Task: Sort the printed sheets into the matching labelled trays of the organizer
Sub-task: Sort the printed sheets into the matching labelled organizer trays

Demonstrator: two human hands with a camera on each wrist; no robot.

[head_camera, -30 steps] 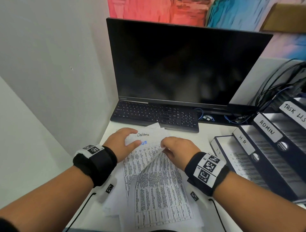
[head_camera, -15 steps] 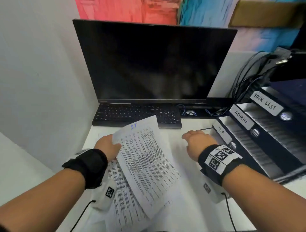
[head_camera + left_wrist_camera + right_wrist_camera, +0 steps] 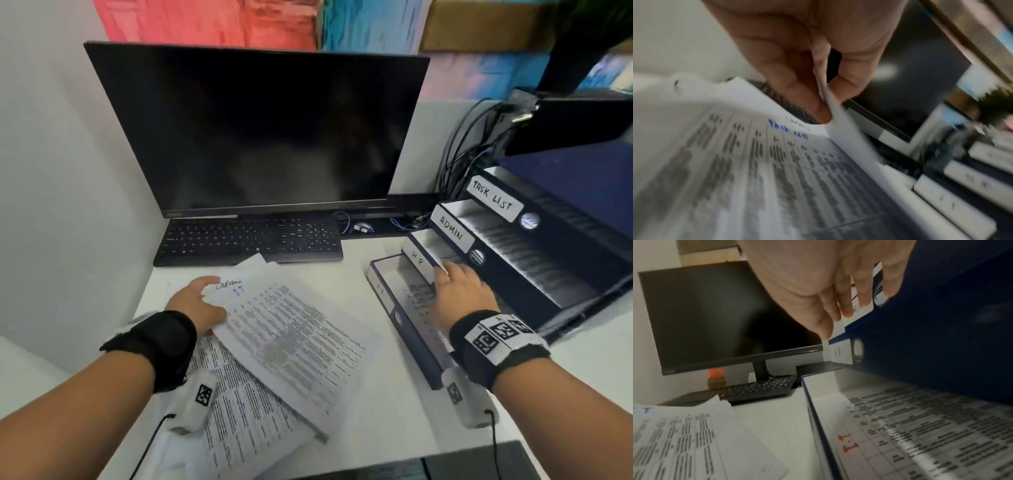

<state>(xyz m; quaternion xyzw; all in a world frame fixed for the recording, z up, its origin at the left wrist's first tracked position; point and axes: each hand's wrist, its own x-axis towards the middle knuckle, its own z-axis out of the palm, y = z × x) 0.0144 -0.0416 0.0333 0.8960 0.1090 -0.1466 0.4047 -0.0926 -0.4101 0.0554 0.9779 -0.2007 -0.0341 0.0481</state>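
Observation:
My left hand (image 3: 205,303) pinches the top left corner of a printed sheet (image 3: 291,339) marked "IT" in blue, which slants over the stack of sheets (image 3: 239,418) on the desk. In the left wrist view the thumb and fingers (image 3: 818,112) pinch that sheet's edge (image 3: 846,129) above a sheet headed "TASK LIST" (image 3: 756,162). My right hand (image 3: 448,277) hovers empty over the IT tray (image 3: 381,289) of the organizer, fingers straight, by the HR tray label (image 3: 418,260). The ADMIN tray (image 3: 452,230) and TASK LIST tray (image 3: 493,198) step up behind. An orange-marked IT sheet (image 3: 900,434) lies in the IT tray (image 3: 813,410).
A black monitor (image 3: 253,126) and keyboard (image 3: 250,241) stand at the back of the white desk (image 3: 363,404). Cables (image 3: 459,164) hang behind the organizer. A wall (image 3: 61,205) closes the left side. A dark edge (image 3: 445,462) runs along the desk front.
My right hand left the stack and moved right, over the IT tray. My left hand took the IT sheet by its corner and has lowered it towards the stack.

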